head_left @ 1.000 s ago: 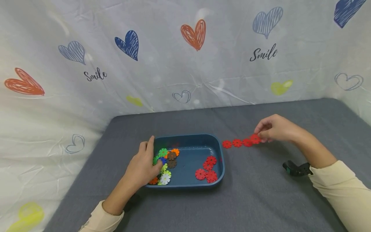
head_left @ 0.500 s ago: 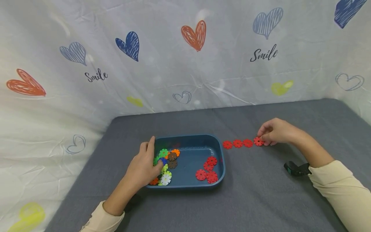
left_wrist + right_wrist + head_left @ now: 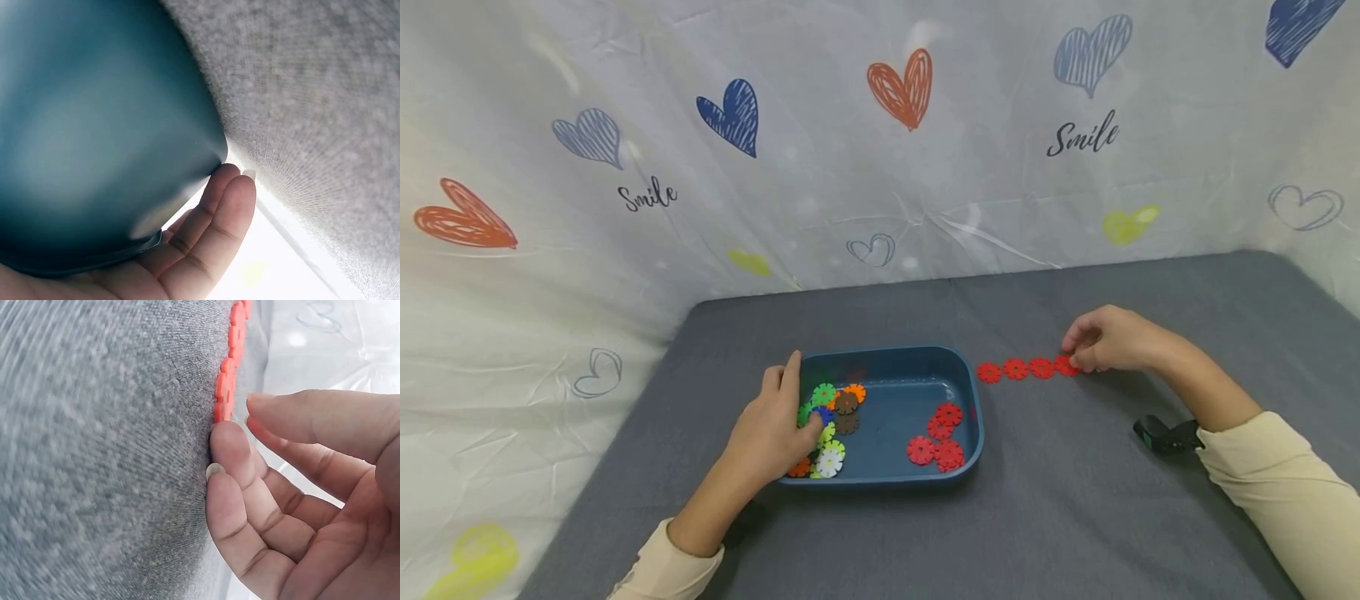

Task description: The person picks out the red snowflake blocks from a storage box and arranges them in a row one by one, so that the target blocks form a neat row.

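From here the gray tabletop [image 3: 1045,517] runs to a far edge in the upper middle of the frame, where a white curtain [image 3: 820,150] printed with hearts hangs behind it. Cloth surface stretches right of the row and along the lower middle, giving sideways room; the tight side is the row's left end, just beside the tray's right wall.

Right of center lies a row of four red discs [image 3: 1016,369], flat on the cloth, its long axis crossing the picture left to right and rising slightly rightward. The blue tray [image 3: 887,425], center of the frame, also lies lengthwise across.

The right hand [image 3: 1120,337] bends its fingers down to the rightmost disc, fingertips touching it; whether they pinch it, I cannot tell. Well apart from it, the left hand [image 3: 771,429] clamps the tray's left end, thumb inside, fingers along the outside.

Within the tray, at least four loose red discs [image 3: 921,451] overlap at the right. The left end has a mixed pile: two brown discs [image 3: 847,404], one white disc [image 3: 830,463], one blue disc [image 3: 827,412], plus green, orange and yellow-green ones too overlapped to count surely.
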The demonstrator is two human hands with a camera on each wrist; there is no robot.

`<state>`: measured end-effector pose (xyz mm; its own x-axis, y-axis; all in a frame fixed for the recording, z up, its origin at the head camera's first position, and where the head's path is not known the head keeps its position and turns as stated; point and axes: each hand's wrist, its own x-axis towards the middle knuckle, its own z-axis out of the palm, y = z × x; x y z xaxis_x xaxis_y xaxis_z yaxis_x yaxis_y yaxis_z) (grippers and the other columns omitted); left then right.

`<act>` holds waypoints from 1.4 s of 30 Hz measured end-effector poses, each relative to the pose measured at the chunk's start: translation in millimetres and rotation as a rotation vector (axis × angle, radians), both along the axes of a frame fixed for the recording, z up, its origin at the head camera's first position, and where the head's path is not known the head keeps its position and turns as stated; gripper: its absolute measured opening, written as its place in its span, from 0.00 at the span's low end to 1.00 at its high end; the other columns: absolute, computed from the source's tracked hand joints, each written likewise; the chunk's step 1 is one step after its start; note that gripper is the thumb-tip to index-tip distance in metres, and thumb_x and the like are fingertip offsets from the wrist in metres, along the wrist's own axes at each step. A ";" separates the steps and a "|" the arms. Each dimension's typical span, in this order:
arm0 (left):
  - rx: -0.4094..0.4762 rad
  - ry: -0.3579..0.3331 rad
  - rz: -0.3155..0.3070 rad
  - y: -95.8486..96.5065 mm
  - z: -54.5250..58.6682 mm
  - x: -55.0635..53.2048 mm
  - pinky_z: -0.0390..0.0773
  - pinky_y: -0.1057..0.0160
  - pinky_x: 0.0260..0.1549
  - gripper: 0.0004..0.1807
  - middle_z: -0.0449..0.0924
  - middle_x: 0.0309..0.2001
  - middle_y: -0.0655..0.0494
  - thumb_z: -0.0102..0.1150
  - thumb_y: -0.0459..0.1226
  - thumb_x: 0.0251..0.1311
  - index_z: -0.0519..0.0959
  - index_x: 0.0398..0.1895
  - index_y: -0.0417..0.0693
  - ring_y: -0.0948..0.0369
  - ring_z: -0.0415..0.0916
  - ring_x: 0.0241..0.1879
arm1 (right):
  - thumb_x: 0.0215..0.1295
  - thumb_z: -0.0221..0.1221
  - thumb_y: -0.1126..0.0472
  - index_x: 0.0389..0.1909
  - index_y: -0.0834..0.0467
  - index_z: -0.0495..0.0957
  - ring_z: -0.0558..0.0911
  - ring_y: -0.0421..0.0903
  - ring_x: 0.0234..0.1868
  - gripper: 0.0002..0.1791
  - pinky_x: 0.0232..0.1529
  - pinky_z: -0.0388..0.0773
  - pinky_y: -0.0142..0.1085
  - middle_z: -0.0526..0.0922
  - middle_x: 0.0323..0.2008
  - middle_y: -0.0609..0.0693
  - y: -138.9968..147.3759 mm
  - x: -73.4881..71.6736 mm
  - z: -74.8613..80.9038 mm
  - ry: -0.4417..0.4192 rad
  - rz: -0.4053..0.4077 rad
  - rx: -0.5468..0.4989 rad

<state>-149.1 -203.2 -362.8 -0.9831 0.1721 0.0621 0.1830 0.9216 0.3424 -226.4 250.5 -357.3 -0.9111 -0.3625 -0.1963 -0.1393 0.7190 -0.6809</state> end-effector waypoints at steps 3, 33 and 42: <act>-0.001 0.007 -0.003 -0.1 0.6 -0.1 0.66 0.60 0.14 0.50 0.59 0.67 0.33 0.61 0.38 0.62 0.43 0.80 0.38 0.59 0.62 0.13 | 0.58 0.66 0.68 0.40 0.67 0.82 0.80 0.46 0.30 0.09 0.32 0.77 0.42 0.83 0.29 0.47 -1.3 -0.4 0.4 0.009 -0.002 0.008; 0.000 -0.009 0.002 0.8 0.6 0.0 0.65 0.60 0.14 0.50 0.58 0.67 0.34 0.61 0.38 0.63 0.43 0.81 0.39 0.58 0.62 0.12 | 0.61 0.61 0.76 0.37 0.56 0.86 0.79 0.39 0.34 0.13 0.36 0.79 0.39 0.84 0.37 0.44 -85.3 40.3 38.8 0.603 0.314 -0.080; -0.004 -0.001 -0.005 -0.1 -0.4 0.1 0.65 0.60 0.14 0.50 0.58 0.67 0.33 0.61 0.38 0.62 0.43 0.80 0.38 0.59 0.61 0.12 | 0.61 0.69 0.65 0.48 0.54 0.85 0.78 0.42 0.48 0.14 0.45 0.78 0.34 0.79 0.48 0.45 -157.3 56.2 27.5 0.450 0.705 0.058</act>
<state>-149.1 -203.2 -363.2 -0.9822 0.1778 0.0609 0.1878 0.9219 0.3388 -170.2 93.2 -329.7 -0.4708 -0.8770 0.0964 -0.8191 0.3938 -0.4172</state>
